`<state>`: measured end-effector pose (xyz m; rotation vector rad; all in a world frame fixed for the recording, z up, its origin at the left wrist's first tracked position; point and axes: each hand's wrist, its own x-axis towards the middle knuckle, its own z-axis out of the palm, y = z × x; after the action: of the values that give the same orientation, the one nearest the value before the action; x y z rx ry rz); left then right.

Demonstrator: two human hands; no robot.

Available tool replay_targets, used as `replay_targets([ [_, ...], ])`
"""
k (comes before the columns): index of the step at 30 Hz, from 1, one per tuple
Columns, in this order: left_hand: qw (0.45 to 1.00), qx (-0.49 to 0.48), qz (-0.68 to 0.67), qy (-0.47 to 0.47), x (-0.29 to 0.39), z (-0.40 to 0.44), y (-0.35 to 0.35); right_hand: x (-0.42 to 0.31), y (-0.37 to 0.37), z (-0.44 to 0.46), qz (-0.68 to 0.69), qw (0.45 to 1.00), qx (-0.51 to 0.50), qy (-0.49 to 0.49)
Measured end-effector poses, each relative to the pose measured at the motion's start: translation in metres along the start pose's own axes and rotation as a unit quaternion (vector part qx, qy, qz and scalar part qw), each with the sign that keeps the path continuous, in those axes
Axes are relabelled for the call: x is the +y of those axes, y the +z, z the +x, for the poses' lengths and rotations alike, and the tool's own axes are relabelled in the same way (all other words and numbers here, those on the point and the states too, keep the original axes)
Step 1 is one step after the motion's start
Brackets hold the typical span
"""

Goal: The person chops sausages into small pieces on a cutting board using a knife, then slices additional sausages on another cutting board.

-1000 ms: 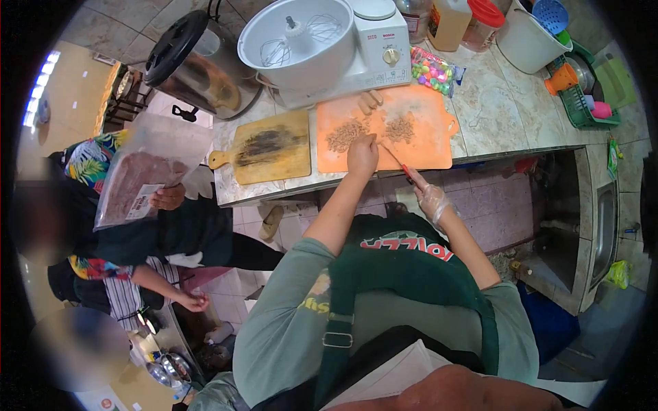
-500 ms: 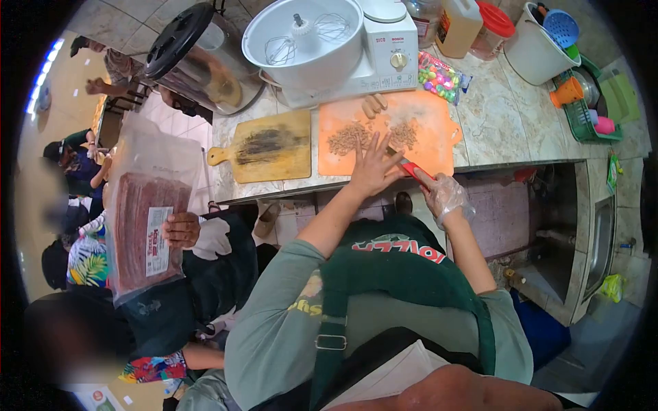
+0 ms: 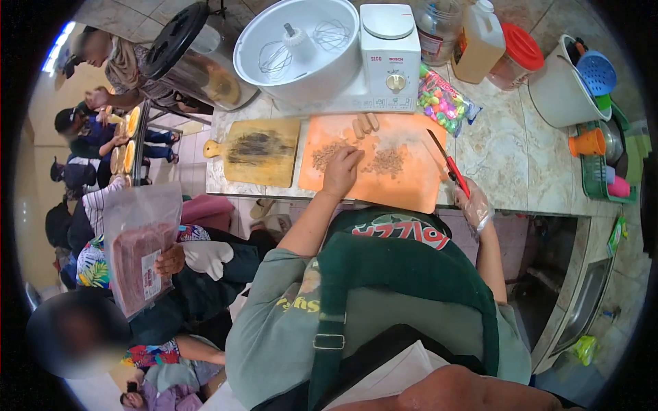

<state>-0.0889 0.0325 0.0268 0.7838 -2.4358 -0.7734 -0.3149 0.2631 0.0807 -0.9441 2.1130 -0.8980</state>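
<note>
On the counter lies an orange cutting board (image 3: 411, 185) with two heaps of chopped pieces and a few whole sausages (image 3: 365, 125) near its far edge. My bare left hand (image 3: 342, 170) rests at the left heap (image 3: 324, 156), fingers bent together; whatever is under them is hidden. The right heap (image 3: 388, 161) lies uncovered. My right hand (image 3: 474, 205), in a clear plastic glove, is closed on the red handle of a knife (image 3: 455, 169). The blade points up and left, over the board's right edge.
A wooden board (image 3: 262, 152) lies left. Behind are a white mixer (image 3: 391, 61), a lidded container (image 3: 205, 61), a candy bag (image 3: 444, 103), jars and a bucket (image 3: 558, 85). A green rack (image 3: 593, 181) stands right. At left, a person holds packaged meat (image 3: 140, 264); other people stand beyond.
The knife and my right hand have moved right, away from my left hand. My left hand has shifted left, its spread fingers now drawn together. The view has shifted too.
</note>
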Motion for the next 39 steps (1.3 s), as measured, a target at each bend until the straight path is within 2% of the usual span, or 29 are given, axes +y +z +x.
replay_targets([
  [2, 0.999, 0.040, 0.005, -0.009, 0.003, 0.005, 0.003, -0.005, -0.005, 0.014, 0.134, 0.987, -0.065, 0.056],
  [6, 0.989, 0.144, 0.031, -0.003, 0.013, 0.012, 0.007, 0.011, 0.003, 0.041, 0.150, 0.984, -0.096, -0.003],
  [7, 0.989, 0.145, 0.036, -0.008, 0.013, 0.012, 0.007, 0.012, 0.005, 0.044, 0.140, 0.985, -0.103, -0.012],
  [9, 0.988, 0.110, 0.095, 0.056, 0.014, 0.016, 0.005, 0.016, 0.012, 0.053, 0.130, 0.984, -0.115, -0.026],
  [10, 0.988, 0.111, 0.098, 0.051, 0.018, 0.016, 0.007, 0.022, 0.019, 0.056, 0.125, 0.986, -0.112, -0.023],
  [12, 0.991, -0.062, 0.049, 0.104, 0.040, 0.020, 0.012, 0.019, 0.023, 0.059, 0.118, 0.986, -0.114, -0.021],
  [14, 0.977, -0.078, 0.050, 0.190, 0.046, 0.018, 0.040, 0.006, 0.024, 0.060, 0.149, 0.982, -0.111, -0.022],
  [15, 0.978, -0.076, 0.053, 0.186, 0.051, 0.021, 0.049, 0.006, 0.026, 0.061, 0.149, 0.982, -0.115, -0.024],
  [17, 0.963, -0.114, 0.061, 0.236, 0.059, 0.025, 0.062, 0.006, 0.028, 0.063, 0.232, 0.966, -0.111, -0.041],
  [23, 0.959, -0.145, 0.111, 0.215, 0.041, 0.019, 0.085, 0.006, 0.023, 0.066, 0.224, 0.968, -0.101, -0.048],
  [25, 0.963, -0.138, 0.129, 0.193, 0.039, 0.022, 0.082, -0.001, 0.020, 0.067, 0.186, 0.977, -0.097, -0.045],
  [27, 0.959, -0.116, 0.150, 0.212, 0.034, 0.024, 0.082, 0.012, 0.026, 0.071, 0.187, 0.978, -0.095, -0.017],
  [28, 0.959, -0.111, 0.165, 0.200, 0.030, 0.026, 0.073, 0.017, 0.028, 0.072, 0.191, 0.976, -0.102, -0.013],
  [30, 0.958, -0.104, 0.129, 0.235, 0.023, 0.031, 0.059, 0.013, 0.031, 0.079, 0.196, 0.974, -0.116, -0.020],
  [32, 0.959, -0.076, 0.145, 0.232, 0.008, 0.028, 0.051, 0.002, 0.032, 0.080, 0.220, 0.964, -0.150, 0.027],
  [34, 0.972, -0.041, 0.152, 0.174, -0.011, 0.023, 0.041, 0.007, 0.045, 0.084, 0.230, 0.961, -0.154, 0.014],
  [38, 0.967, -0.064, 0.191, 0.155, -0.021, 0.022, -0.004, 0.002, 0.060, 0.084, 0.235, 0.963, -0.128, -0.006],
  [39, 0.970, -0.012, 0.179, 0.164, -0.021, 0.021, -0.009, 0.002, 0.061, 0.083, 0.241, 0.963, -0.118, -0.015],
])
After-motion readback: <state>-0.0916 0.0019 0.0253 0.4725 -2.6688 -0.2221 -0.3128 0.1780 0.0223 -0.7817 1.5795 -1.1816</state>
